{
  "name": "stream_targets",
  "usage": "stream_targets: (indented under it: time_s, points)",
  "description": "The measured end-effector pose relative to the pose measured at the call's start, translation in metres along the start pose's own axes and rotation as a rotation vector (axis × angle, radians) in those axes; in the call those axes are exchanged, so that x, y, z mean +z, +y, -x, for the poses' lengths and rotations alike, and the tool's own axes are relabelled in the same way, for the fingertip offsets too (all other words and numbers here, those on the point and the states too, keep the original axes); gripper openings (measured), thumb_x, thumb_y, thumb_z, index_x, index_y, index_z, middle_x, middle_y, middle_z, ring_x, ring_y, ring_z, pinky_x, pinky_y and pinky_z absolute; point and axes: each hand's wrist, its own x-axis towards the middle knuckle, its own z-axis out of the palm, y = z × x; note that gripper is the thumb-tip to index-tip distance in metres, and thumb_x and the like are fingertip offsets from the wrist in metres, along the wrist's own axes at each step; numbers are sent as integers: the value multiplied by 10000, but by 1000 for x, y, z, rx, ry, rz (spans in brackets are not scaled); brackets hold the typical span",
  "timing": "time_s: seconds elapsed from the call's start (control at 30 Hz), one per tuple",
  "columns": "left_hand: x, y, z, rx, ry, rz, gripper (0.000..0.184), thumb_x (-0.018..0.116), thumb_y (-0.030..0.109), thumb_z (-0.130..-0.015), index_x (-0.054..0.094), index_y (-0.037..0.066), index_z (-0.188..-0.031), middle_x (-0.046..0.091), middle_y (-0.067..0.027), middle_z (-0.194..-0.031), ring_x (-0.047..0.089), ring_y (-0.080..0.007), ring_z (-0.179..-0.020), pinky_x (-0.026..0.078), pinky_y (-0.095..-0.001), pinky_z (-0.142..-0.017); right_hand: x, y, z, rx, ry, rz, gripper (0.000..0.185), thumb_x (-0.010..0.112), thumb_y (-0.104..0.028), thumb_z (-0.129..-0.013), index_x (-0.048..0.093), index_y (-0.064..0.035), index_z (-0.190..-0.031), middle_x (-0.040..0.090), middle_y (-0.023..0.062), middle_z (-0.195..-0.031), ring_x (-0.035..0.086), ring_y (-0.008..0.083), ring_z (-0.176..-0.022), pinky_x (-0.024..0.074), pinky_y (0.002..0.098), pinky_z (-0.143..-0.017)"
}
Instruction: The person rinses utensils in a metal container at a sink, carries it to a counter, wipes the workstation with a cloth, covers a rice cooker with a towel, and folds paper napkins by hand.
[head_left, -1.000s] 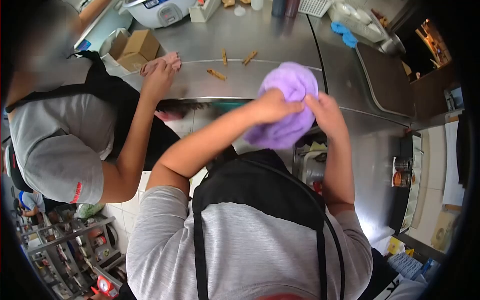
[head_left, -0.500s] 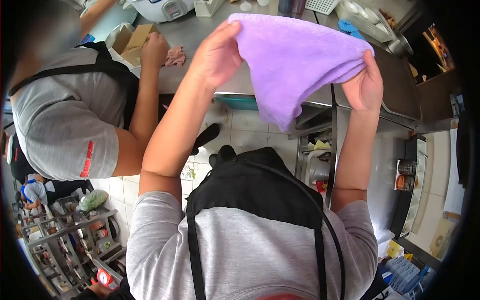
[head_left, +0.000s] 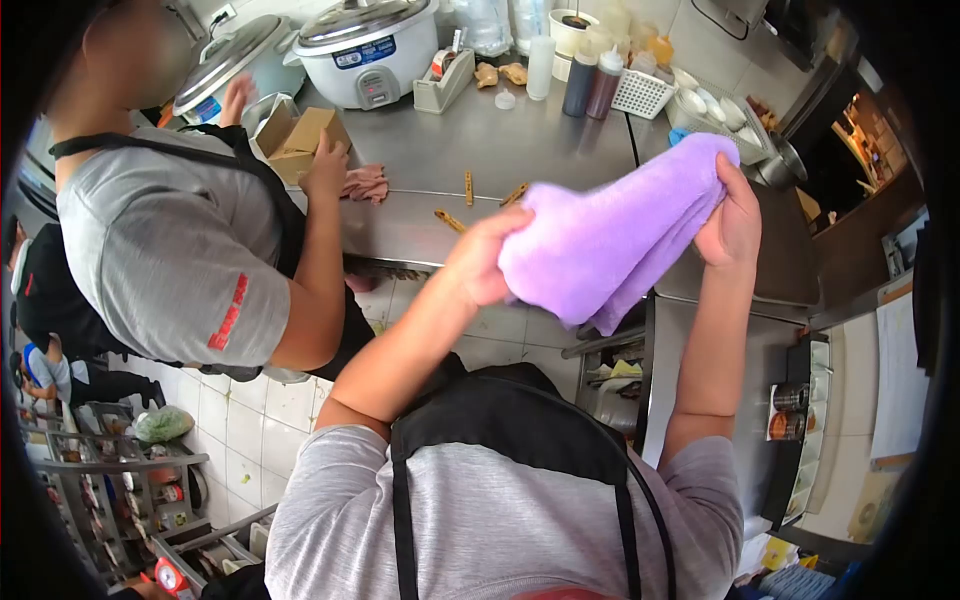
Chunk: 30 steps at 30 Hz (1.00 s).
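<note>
A fluffy purple cloth hangs in the air between my two hands, in front of the steel counter. My left hand pinches its left edge. Up at its top right corner, my right hand grips it with the thumb over the front. The cloth is bunched and sags in folds below. Its back side and most of my fingertips are hidden behind the fabric.
On the steel counter stand a rice cooker, sauce bottles and a white basket. Several yellow strips lie near its front. At left, a co-worker holds a cardboard box beside a pink cloth.
The cloth was stretched wide between both hands; now it is gathered, with my left hand lower and closer to my right. My view has tilted up, showing more of the counter.
</note>
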Motion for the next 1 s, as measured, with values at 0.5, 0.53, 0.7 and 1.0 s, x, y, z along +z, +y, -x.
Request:
stream_targets:
  time_s: [0.5,0.53,0.7,1.0]
  points:
    - [26,111,1,644,113,-967,537,544,48,-725,295,64,-1201,469,-70,-989,479,-161,-879,398,-267,-766,-1,-45,-20,-280,-21,533,511,439,67,-727,294,-44,-1204,462,129,-1061,489,182,-947,384,309,-854]
    - [25,116,4,597,46,-1045,527,531,11,-700,345,71,-1190,449,-72,-955,473,-171,-868,385,-259,-778,5,-45,-18,-301,-18,688,464,443,56,-729,366,-31,-1178,490,107,-1025,498,157,-910,394,263,-815]
    - [25,147,13,727,395,-2003,244,551,87,-697,563,94,-941,463,-144,-833,513,-288,-764,431,-350,-699,2,-72,-40,-518,-170,1593,165,529,-43,-715,568,-19,-873,509,59,-811,494,150,-754,389,240,-675]
    - [134,231,16,961,864,-2226,187,508,41,-734,540,-11,-911,464,-145,-1011,472,-248,-914,408,-320,-802,83,-110,-106,-943,-137,1768,139,551,-157,-743,527,-29,-794,473,28,-757,454,117,-676,367,229,-625]
